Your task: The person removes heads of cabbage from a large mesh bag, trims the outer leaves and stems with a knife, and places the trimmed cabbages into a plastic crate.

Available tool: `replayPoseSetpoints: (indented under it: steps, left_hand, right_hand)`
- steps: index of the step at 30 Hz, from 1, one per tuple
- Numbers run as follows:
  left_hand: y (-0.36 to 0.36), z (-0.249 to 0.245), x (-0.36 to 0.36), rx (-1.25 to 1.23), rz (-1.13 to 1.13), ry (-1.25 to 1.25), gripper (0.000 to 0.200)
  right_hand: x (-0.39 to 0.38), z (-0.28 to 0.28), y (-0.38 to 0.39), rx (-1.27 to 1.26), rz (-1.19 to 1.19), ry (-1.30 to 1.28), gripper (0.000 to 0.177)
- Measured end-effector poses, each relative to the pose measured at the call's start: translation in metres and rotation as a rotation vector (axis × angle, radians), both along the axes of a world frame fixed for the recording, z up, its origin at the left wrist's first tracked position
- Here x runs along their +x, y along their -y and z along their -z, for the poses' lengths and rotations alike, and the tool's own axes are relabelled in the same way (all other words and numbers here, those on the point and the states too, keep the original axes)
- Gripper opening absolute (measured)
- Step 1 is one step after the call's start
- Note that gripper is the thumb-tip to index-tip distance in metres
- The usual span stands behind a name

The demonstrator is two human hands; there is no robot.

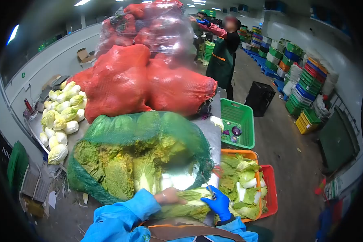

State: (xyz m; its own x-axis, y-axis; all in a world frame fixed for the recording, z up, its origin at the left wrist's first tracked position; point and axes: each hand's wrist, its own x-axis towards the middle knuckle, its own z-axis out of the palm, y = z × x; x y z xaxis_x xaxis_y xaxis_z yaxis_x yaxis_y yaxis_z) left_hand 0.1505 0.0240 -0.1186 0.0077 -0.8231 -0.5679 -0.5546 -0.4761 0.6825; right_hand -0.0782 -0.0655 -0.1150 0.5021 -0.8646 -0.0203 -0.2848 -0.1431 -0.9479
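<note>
A napa cabbage lies sideways at the near edge of the table, close to my body. My left hand, ungloved, is wrapped round its left part. At the cabbage's right end is my right hand in a blue glove, its fingers closed on a thin metal tool that looks like a knife; most of it is hidden. Just beyond both hands, a green mesh bag lies with its mouth towards me. Inside are several leafy napa cabbages.
Red mesh sacks stand behind the green bag. Peeled cabbages are heaped at left. On the right are an orange crate of leaves, a red crate and a green crate. A person stands farther back.
</note>
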Motion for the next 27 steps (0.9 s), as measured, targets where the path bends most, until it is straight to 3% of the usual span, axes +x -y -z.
replayPoseSetpoints:
  steps: [1,2,7,9,10,13,14,15,17,19,21,22,25,26,27]
  left_hand:
    - [0.005,0.0,-0.004,-0.036,0.006,0.116,0.071]
    - [0.008,-0.033,-0.011,-0.001,-0.001,0.218,0.072]
    - [0.025,-0.039,-0.009,-0.04,0.141,0.288,0.068]
    - [0.036,-0.046,0.001,-0.032,0.008,-0.119,0.062]
    - [0.036,-0.042,0.002,-0.061,-0.078,-0.182,0.06]
    - [0.042,-0.005,0.018,0.154,-0.094,0.011,0.069]
    - [0.031,-0.039,0.01,0.1,-0.103,0.038,0.069]
    - [0.029,-0.029,0.008,0.1,-0.096,0.039,0.069]
    - [0.02,-0.01,0.003,-0.014,-0.202,-0.251,0.07]
    - [0.026,-0.016,0.01,0.082,-0.178,-0.313,0.072]
    - [0.034,-0.026,0.013,0.214,-0.178,-0.148,0.035]
    - [0.034,-0.029,0.01,0.116,-0.305,-0.317,0.021]
    - [0.042,-0.006,0.018,-0.019,-0.312,-0.546,0.026]
    - [0.039,-0.006,0.015,-0.019,-0.312,-0.547,0.026]
    - [0.035,-0.007,0.01,-0.156,-0.273,-0.142,0.031]
  right_hand:
    - [0.004,-0.005,0.003,-0.017,0.023,-0.106,0.052]
    - [0.001,0.001,0.01,0.144,0.018,-0.122,0.05]
    - [-0.016,0.039,0.024,0.149,-0.018,-0.053,0.05]
    - [-0.02,0.041,0.024,0.147,-0.01,0.004,0.05]
    - [-0.02,0.039,0.023,0.167,-0.017,0.038,0.051]
    - [-0.019,0.037,0.019,0.199,-0.009,0.078,0.051]
    - [-0.019,0.036,0.019,0.202,-0.008,0.079,0.052]
    - [-0.02,0.035,0.02,0.201,-0.001,0.08,0.052]
    - [-0.019,0.033,0.02,0.208,-0.015,0.06,0.051]
    - [-0.019,0.035,0.021,0.209,-0.021,0.067,0.051]
    - [-0.02,0.038,0.023,0.207,-0.024,0.071,0.051]
    - [-0.02,0.041,0.023,0.211,-0.018,0.086,0.05]
    - [-0.02,0.037,0.021,0.244,-0.018,0.092,0.05]
    - [-0.02,0.034,0.021,0.272,-0.018,0.087,0.05]
    - [-0.019,0.032,0.021,0.27,-0.016,0.086,0.05]
